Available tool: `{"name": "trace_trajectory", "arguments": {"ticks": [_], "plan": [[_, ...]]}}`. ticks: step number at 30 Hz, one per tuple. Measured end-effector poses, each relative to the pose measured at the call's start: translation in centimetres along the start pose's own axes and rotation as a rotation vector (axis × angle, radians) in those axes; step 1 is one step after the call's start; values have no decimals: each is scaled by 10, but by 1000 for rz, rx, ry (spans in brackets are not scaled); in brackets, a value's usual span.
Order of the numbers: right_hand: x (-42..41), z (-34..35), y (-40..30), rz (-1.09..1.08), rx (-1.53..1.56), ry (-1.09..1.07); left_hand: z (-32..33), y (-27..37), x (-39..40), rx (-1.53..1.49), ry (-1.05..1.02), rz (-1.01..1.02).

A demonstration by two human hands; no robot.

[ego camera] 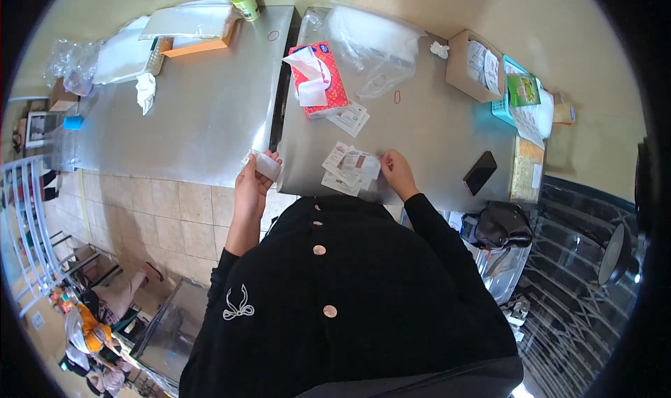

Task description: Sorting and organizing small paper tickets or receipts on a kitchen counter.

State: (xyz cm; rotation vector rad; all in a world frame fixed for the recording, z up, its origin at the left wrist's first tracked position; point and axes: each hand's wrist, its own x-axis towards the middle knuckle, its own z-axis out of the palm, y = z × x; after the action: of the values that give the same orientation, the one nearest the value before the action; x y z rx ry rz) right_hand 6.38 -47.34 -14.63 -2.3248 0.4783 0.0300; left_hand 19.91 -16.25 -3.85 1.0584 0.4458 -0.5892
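Note:
My left hand (pixel 255 180) holds a small stack of white paper or plastic slips (pixel 266 166) between thumb and fingers, near the gap between two metal tables. My right hand (pixel 397 171) rests at the right side of a loose pile of printed paper labels (pixel 343 162), its fingertips by a translucent white piece (pixel 371 168); whether they pinch it I cannot tell. The pile lies near the front edge of the right metal table (pixel 424 130). More printed labels (pixel 356 119) lie partly under a red tissue pack (pixel 327 83) behind it.
A phone (pixel 480 173) lies at the right. Farther back are a cardboard box (pixel 466 65) of printed slips, a blue basket (pixel 501 109) and clear plastic bags (pixel 377 41). The left table (pixel 194 104) bears a crumpled tissue (pixel 146 92), trays and a green cup (pixel 245 3). People are at lower left.

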Motion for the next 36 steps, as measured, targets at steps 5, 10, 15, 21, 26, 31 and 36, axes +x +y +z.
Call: {"name": "trace_trajectory", "arguments": {"ticks": [5,10,15,21,26,31,36], "plan": [[26,-25,22,127,235,344,-9,-1,-5,-7,55,33],[58,-26,23,191,210,343,-8,1,-10,6,58,47],[89,17,-29,364,445,41,-14,0,-16,11,26,49],[96,44,-54,92,-24,473,-16,2,-22,54,-93,15],[53,24,-188,-426,434,22,-16,10,-31,50,-108,-43],[25,46,-238,-720,139,-100,-26,11,-28,23,-176,-92],[13,53,-231,-740,10,-109,-35,6,-21,-43,-199,-264]]}}
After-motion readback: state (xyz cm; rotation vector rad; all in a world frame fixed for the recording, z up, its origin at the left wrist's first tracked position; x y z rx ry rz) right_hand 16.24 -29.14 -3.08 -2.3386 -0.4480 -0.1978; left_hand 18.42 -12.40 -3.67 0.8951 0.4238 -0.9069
